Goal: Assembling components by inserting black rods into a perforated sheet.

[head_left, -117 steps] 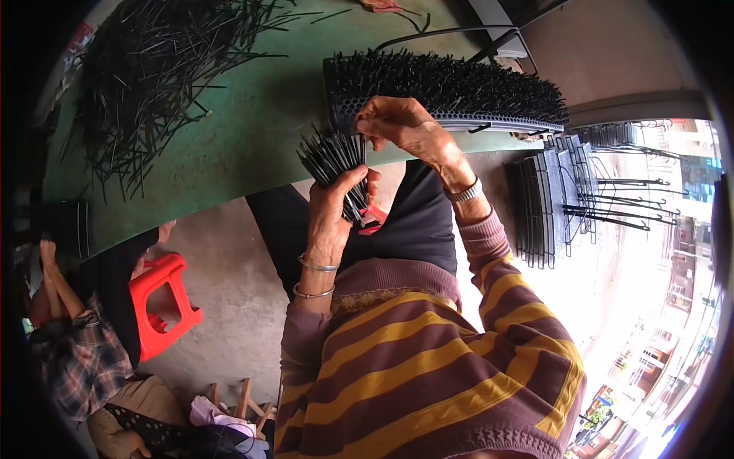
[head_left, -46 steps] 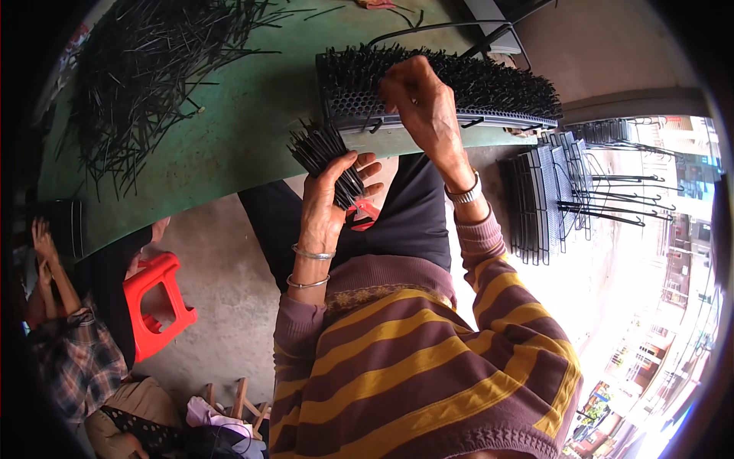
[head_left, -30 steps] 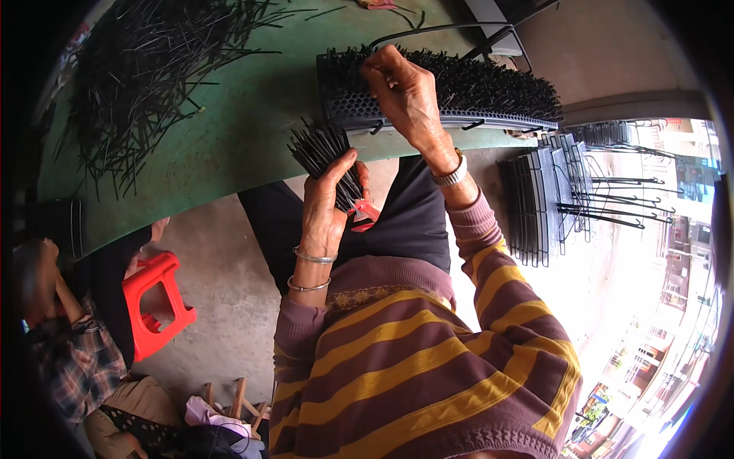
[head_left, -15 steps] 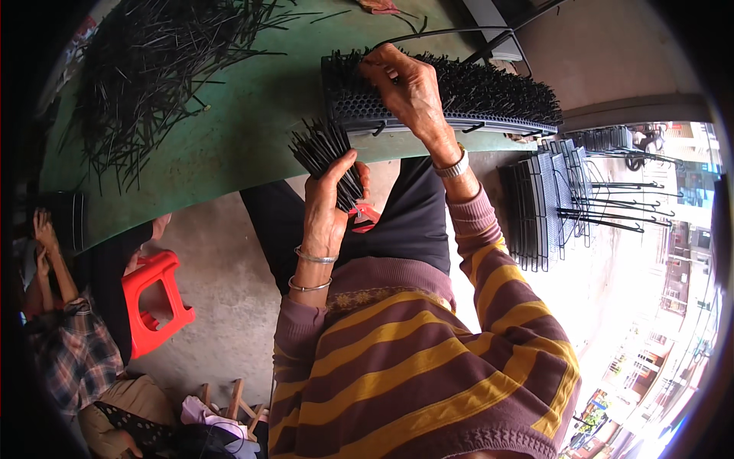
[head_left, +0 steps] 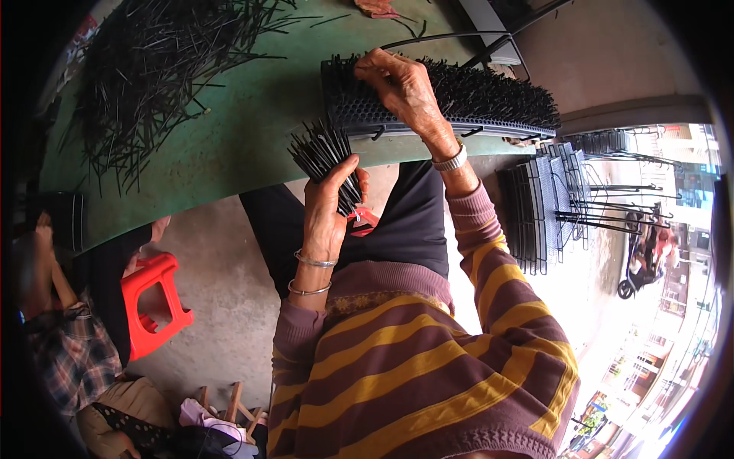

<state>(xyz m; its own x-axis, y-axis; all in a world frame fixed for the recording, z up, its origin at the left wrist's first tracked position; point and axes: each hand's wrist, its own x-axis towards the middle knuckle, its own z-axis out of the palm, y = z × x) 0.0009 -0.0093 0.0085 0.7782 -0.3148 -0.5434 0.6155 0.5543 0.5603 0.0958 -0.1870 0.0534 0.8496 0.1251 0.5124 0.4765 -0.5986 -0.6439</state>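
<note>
My left hand (head_left: 329,195) is wrapped round a bundle of thin black sticks (head_left: 321,151), their tips fanned out toward the table. A long dark rack (head_left: 375,121) with a honeycomb of holes lies along the table's near edge, and short black sticks (head_left: 489,90) stand up densely over most of it. Above the rack's left part is my right hand (head_left: 405,86), thumb and fingers pinched together. Whatever is between those fingertips is hidden by the hand.
A large loose heap of black sticks (head_left: 145,69) covers the left of the green table (head_left: 252,115). Stacked wire-framed racks (head_left: 535,210) stand at the right. On the left are a red plastic stool (head_left: 157,306) and a seated person in a plaid shirt (head_left: 73,348).
My right hand has shifted slightly left and up over the rack, still pinched. My left hand has barely moved. A person on a motorbike has appeared in the street at right; the co-worker's hands have moved.
</note>
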